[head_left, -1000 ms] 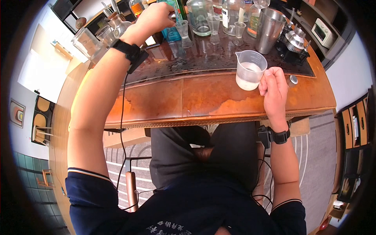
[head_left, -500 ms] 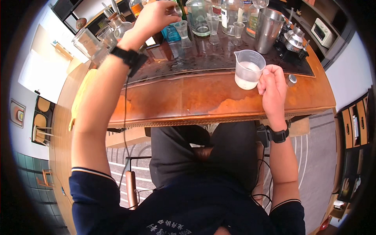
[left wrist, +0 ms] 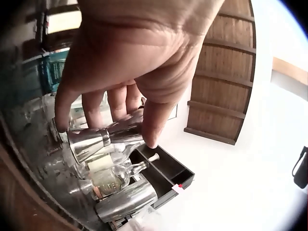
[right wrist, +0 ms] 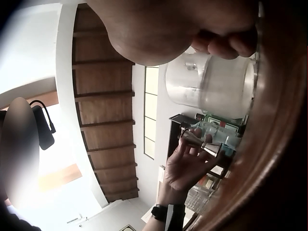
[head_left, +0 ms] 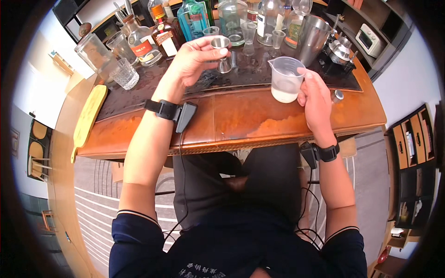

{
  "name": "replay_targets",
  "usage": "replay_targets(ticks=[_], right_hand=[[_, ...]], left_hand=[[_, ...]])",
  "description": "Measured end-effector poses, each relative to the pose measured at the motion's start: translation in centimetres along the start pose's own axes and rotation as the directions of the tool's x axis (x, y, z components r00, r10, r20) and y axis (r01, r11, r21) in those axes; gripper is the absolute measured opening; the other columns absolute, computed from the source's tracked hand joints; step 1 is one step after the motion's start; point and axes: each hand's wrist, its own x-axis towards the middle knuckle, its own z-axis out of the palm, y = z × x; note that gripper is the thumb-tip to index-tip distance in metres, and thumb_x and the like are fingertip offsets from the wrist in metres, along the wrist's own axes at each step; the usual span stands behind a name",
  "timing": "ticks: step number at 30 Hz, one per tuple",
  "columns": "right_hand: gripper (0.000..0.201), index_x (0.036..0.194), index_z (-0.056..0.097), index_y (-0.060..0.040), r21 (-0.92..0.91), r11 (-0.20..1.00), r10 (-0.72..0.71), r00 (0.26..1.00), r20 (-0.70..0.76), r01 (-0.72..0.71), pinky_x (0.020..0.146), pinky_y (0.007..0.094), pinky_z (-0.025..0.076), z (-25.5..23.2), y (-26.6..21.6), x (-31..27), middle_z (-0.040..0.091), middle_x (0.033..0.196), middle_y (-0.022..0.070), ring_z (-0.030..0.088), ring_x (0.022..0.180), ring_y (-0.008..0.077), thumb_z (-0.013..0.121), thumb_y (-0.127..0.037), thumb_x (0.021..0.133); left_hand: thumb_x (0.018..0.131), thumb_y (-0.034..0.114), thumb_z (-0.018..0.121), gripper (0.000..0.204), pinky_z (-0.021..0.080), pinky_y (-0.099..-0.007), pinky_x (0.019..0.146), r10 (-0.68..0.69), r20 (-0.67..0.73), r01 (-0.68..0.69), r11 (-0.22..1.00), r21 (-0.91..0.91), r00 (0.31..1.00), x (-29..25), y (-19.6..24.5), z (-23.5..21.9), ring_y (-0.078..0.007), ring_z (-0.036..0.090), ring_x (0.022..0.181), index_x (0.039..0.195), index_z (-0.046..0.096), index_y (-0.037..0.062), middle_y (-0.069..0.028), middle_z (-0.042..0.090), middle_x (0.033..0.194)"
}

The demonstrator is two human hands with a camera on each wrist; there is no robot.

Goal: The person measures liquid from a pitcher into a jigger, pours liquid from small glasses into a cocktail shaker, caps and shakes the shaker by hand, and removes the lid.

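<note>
My left hand (head_left: 192, 60) pinches a steel double-ended jigger (head_left: 222, 55) between thumb and fingers, upright over the dark mat. In the left wrist view the jigger (left wrist: 103, 137) shows its narrow waist, with fingers behind it and the thumb at one end. By its handle my right hand (head_left: 317, 102) grips a clear plastic measuring jug (head_left: 286, 81), partly filled with a cloudy pale liquid. The right wrist view shows the jug (right wrist: 207, 84) below the curled fingers, and the left hand (right wrist: 185, 171) with the jigger beyond it.
Several bottles, including an orange-capped one (head_left: 164, 34) and a blue one (head_left: 192, 21), line the back. A steel shaker tin (head_left: 313, 41) stands right, small glasses (head_left: 249, 37) in the middle. A cut-glass tumbler (head_left: 125, 74) and a yellow cutting board (head_left: 90, 111) lie left.
My left hand has come back from among the bottles toward the front and right, now with the jigger clearly in its fingers. The right hand still holds the jug, nearly unmoved.
</note>
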Motion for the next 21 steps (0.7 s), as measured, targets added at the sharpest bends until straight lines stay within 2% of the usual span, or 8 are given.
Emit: replay_targets(ticks=[2,6,8,12,13,17,19,21], right_hand=[[0.032,0.123,0.064,-0.0007,-0.012,1.000,0.001,1.000,0.017,-0.001,0.057,0.0189,0.033,0.8,-0.4,0.9,0.049,0.078,-0.0077,0.039,0.067,0.0007,0.048,-0.026,0.112],[0.034,0.122,0.065,-0.0007,0.029,0.999,0.015,0.996,0.092,-0.017,0.057,0.0186,0.033,2.5,-1.7,2.9,0.049,0.079,-0.0073,0.040,0.067,0.0009,0.048,-0.029,0.112],[0.038,0.128,0.064,0.0005,-0.104,0.992,-0.057,0.992,0.109,0.068,0.056,0.0209,0.027,3.7,-2.5,3.9,0.035,0.071,-0.0091,0.032,0.063,0.0034,0.043,-0.028,0.112],[0.038,0.127,0.067,0.0000,-0.218,0.965,-0.106,0.978,0.180,0.145,0.056,0.0207,0.027,4.8,-3.1,5.9,0.040,0.072,-0.0090,0.032,0.063,0.0026,0.046,-0.028,0.112],[0.036,0.118,0.069,0.0023,-0.254,0.953,-0.106,0.966,0.236,0.167,0.066,0.0223,0.042,4.4,-3.5,6.4,0.059,0.085,-0.0054,0.048,0.074,0.0033,0.050,-0.028,0.111],[0.037,0.115,0.069,0.0038,-0.260,0.935,-0.175,0.951,0.256,0.242,0.074,0.0246,0.047,5.6,-4.4,7.0,0.066,0.091,-0.0016,0.055,0.081,0.0064,0.051,-0.028,0.110],[0.037,0.112,0.069,0.0048,-0.362,0.896,-0.164,0.949,0.270,0.258,0.081,0.0263,0.049,5.7,-4.9,7.3,0.069,0.093,0.0005,0.058,0.086,0.0082,0.052,-0.028,0.110],[0.037,0.110,0.069,0.0052,-0.396,0.875,-0.168,0.943,0.288,0.277,0.080,0.0262,0.049,6.0,-5.6,7.3,0.068,0.091,0.0003,0.057,0.085,0.0076,0.053,-0.028,0.109]], left_hand=[[0.088,0.015,0.083,0.043,0.050,-0.0383,0.092,-0.008,0.064,0.008,1.000,-0.006,0.998,0.2,-0.8,-0.1,-0.0190,0.068,0.113,0.128,0.069,0.0098,-0.0046,0.073,0.124],[0.087,0.015,0.083,0.043,0.053,-0.0349,0.088,-0.035,0.054,0.037,0.999,-0.033,0.998,-0.1,-1.2,-0.7,-0.0193,0.069,0.111,0.128,0.069,0.0084,-0.0054,0.073,0.121],[0.087,0.014,0.083,0.042,0.055,-0.0354,0.088,-0.037,0.085,0.040,0.999,-0.036,0.996,-0.3,-1.2,-0.9,-0.0194,0.070,0.110,0.127,0.069,0.0077,-0.0063,0.074,0.120],[0.088,0.014,0.083,0.042,0.059,-0.0359,0.089,-0.019,0.154,0.028,0.998,-0.059,0.988,-0.7,-1.2,-0.8,-0.0193,0.071,0.106,0.126,0.069,0.0058,-0.0080,0.075,0.116],[0.087,0.014,0.083,0.043,0.059,-0.0336,0.087,-0.025,0.145,0.033,0.998,-0.053,0.989,-0.9,-1.1,-0.7,-0.0185,0.072,0.103,0.127,0.070,0.0055,-0.0077,0.075,0.112],[0.088,0.014,0.083,0.043,0.059,-0.0316,0.086,-0.012,0.188,0.025,0.997,-0.071,0.982,-1.2,-0.9,-0.6,-0.0171,0.072,0.102,0.127,0.069,0.0053,-0.0072,0.076,0.111],[0.088,0.014,0.083,0.044,0.058,-0.0293,0.083,-0.014,0.230,0.033,0.996,-0.078,0.973,-1.3,-0.8,-0.5,-0.0154,0.072,0.100,0.128,0.069,0.0053,-0.0075,0.076,0.109],[0.088,0.014,0.083,0.044,0.057,-0.0285,0.082,-0.012,0.232,0.030,0.997,-0.074,0.973,-1.3,-0.9,-0.5,-0.0146,0.072,0.100,0.128,0.069,0.0053,-0.0076,0.076,0.108]])
